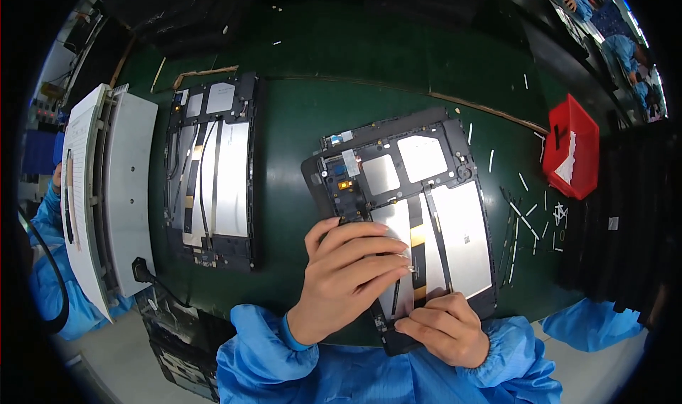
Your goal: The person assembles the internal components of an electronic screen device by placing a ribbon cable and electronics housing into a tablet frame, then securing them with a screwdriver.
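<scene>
An opened tablet housing (462,223), black-framed with silver plates and dark ribbon cables, lies tilted in front of me on top of another dark housing (391,128). My left hand (348,276) reaches over its left side. The thumb and fingertips come together at a small pale bit too tiny to name. Nearer me, my right hand (447,329) rests on the lower edge with curled fingers, its thumb tip by the bottom of the ribbon cables. A thin, translucent-looking strip (406,296) runs between the two hands; its ends are hidden by the fingers.
A second open housing (231,170) lies to the left, beside a grey metal box (131,191) with papers. On the right are a red bin (572,148), scattered white strips (526,223) and a black stack (611,223). Other people in blue sleeves (593,326) work nearby.
</scene>
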A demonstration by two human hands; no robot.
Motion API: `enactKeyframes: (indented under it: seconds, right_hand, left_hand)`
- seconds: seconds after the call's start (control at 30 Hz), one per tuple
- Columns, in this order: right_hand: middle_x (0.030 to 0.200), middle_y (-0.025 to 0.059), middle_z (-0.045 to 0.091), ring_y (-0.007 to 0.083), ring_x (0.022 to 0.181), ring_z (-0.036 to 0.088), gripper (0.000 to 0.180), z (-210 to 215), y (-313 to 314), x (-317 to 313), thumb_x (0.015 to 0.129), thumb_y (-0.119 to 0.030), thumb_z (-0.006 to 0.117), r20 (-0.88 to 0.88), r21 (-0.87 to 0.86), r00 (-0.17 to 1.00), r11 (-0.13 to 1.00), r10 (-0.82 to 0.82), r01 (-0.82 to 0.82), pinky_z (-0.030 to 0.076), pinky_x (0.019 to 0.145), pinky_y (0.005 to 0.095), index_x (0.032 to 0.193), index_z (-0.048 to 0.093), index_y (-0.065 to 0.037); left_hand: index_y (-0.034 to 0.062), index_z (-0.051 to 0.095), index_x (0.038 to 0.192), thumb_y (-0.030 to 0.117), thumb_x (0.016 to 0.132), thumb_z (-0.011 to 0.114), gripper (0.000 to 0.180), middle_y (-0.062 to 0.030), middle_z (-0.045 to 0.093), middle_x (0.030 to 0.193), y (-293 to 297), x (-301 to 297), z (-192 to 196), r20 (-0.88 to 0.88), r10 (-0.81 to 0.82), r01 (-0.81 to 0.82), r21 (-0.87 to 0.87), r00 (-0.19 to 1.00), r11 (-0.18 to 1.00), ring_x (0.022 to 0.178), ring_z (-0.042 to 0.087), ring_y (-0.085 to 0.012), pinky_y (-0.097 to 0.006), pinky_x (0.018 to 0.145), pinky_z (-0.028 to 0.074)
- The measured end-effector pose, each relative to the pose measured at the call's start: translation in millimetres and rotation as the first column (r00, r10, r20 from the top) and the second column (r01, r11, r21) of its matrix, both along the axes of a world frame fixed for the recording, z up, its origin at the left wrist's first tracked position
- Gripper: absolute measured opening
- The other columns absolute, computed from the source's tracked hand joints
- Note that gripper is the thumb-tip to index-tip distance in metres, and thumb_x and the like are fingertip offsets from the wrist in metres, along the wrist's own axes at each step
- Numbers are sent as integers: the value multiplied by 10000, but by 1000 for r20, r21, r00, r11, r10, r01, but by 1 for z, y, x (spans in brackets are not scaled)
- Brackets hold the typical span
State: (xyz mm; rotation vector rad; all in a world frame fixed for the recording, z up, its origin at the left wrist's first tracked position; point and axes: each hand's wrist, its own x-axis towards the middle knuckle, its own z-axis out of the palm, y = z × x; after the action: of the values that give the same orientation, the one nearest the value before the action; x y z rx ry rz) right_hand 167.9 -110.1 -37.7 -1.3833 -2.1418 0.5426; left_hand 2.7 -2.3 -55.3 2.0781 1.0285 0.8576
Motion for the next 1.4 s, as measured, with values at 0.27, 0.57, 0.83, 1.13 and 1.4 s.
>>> enactKeyframes:
  seconds: [0.27,0.57,0.83,1.13,1.4]
  right_hand:
    - [910,-1,569,154,836,540,292,0,2,0,635,-111,638,-15,-8,1000,1000,-1,1,458,679,290,923,678,-91]
    - [1132,-14,610,137,769,510,159,7,8,2,707,-117,650,15,-44,1000,999,24,-24,446,670,235,861,670,-84]
    - [1084,57,627,165,754,549,209,29,18,-1,724,-121,644,115,-69,990,995,84,-76,456,619,253,920,649,-47]
    - [557,-6,380,107,487,414,539,45,32,0,739,-481,656,273,-155,956,986,107,-66,338,459,229,1075,628,-61]
    - [791,29,639,127,581,514,310,60,9,2,713,-317,718,333,-356,927,933,174,-47,429,555,218,889,665,-68]
  left_hand:
    - [172,731,758,136,662,756,105,46,682,864,1,1,0,7,17,-17,-16,1000,1000,978,568,-126,-325,960,268]
    - [143,684,790,184,674,755,142,31,664,891,3,1,3,2,20,-20,-94,1000,995,998,568,-135,-337,965,273]
    - [326,622,1142,649,812,397,514,-12,501,1259,-27,-28,-5,-352,-56,137,210,934,968,1232,329,-243,-394,1025,179]
    - [272,652,1106,408,723,687,408,-208,244,1435,10,-4,17,-419,-18,36,36,908,999,1329,131,-432,-529,1041,89]
    - [165,498,1249,343,741,701,575,-237,80,1458,-8,2,12,-296,90,-100,-19,951,995,1327,43,-485,-590,1030,65]
